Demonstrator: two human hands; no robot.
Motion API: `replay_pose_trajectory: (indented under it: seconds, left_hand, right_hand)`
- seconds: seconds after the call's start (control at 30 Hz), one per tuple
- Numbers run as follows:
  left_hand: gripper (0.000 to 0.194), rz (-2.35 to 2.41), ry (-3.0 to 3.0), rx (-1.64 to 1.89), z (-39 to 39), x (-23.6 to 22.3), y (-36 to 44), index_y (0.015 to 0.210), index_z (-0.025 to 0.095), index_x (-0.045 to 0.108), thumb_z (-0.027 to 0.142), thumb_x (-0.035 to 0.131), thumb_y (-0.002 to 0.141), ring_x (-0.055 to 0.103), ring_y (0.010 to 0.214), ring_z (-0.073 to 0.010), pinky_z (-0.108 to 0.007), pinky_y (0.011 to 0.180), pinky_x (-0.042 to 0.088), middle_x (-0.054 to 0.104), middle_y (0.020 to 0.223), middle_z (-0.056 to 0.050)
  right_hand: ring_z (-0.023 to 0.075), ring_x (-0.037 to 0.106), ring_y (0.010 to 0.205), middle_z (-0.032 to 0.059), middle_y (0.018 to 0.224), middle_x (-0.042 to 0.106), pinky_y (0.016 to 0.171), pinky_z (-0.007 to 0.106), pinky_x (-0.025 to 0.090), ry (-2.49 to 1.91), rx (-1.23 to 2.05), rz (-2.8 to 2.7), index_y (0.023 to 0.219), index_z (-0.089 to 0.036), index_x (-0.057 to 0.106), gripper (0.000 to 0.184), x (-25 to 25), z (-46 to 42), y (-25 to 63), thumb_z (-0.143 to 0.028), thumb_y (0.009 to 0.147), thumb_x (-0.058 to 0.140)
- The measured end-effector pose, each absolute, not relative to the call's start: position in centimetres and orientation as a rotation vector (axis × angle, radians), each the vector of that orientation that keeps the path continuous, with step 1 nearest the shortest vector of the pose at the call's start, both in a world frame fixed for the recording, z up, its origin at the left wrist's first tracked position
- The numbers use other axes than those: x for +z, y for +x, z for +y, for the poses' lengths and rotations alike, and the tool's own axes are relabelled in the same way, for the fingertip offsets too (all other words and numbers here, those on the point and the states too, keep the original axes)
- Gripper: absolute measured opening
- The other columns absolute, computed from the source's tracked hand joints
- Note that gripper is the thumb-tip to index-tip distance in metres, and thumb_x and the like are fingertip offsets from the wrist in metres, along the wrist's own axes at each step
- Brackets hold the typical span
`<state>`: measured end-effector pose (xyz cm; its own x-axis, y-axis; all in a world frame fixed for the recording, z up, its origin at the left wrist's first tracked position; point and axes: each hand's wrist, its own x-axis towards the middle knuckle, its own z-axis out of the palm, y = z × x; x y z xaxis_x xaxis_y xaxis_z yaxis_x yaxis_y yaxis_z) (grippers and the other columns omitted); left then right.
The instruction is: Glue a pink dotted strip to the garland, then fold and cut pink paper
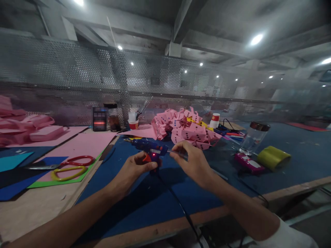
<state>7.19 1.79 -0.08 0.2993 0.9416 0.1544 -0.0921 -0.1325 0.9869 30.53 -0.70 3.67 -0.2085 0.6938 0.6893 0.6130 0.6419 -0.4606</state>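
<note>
Blue glue gun (148,145) is gripped by handle in left hand (134,167), above blue tabletop (139,217). Clear glue stick (169,151) is pinched by right hand (193,162) at gun's rear end. On gun, white label (155,151) is seen, but print is too small for reading. Dark container (99,118) is blurred, writing unreadable. Pink paper pieces (191,133) are marked with dark dots.

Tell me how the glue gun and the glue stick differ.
The glue gun is dark blue and bulky; the glue stick is translucent and slim. The left hand grips the glue gun, while the right hand pinches the glue stick. The glue gun shows a red light; the glue stick shows none. Both are held above the table.
</note>
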Motion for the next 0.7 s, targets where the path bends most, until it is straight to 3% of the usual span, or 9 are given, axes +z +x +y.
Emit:
replay_pose_trajectory:
  seconds: [0.27,0.53,0.7]
  left_hand:
    - [0.028,0.871,1.447,1.11,1.61,0.37,7.24,0.085,0.017,0.076,0.037,0.088,0.07,0.064,0.077,-0.019,-0.03,0.075,0.047,0.075,0.083,-0.004]
    - [0.025,0.86,1.418,1.099,1.31,0.62,7.45,0.083,0.019,0.076,0.035,0.089,0.069,0.066,0.083,-0.0201,-0.031,0.082,0.048,0.076,0.084,-0.003]
    - [0.028,0.862,1.406,1.131,1.47,0.31,7.42,0.085,0.018,0.075,0.037,0.088,0.07,0.067,0.084,-0.0204,-0.032,0.08,0.048,0.076,0.086,-0.004]
  right_hand:
    - [0.0164,0.07,0.082,0.0007,0.089,0.075,0.072,0.027,0.049,-1.029,0.088,-1.911,0.1,-0.021,0.066,0.01,3.69,-0.79,30.49,-0.031,0.097,0.065]
    - [0.0153,0.071,0.077,-0.0009,0.084,0.074,0.069,0.026,0.049,-1.043,0.126,-1.936,0.098,-0.022,0.067,0.011,3.93,-0.78,30.61,-0.032,0.099,0.062]
    - [0.0156,0.073,0.086,-0.0002,0.095,0.077,0.077,0.026,0.052,-1.033,0.135,-1.91,0.11,-0.024,0.067,0.017,3.81,-0.67,30.62,-0.034,0.097,0.066]
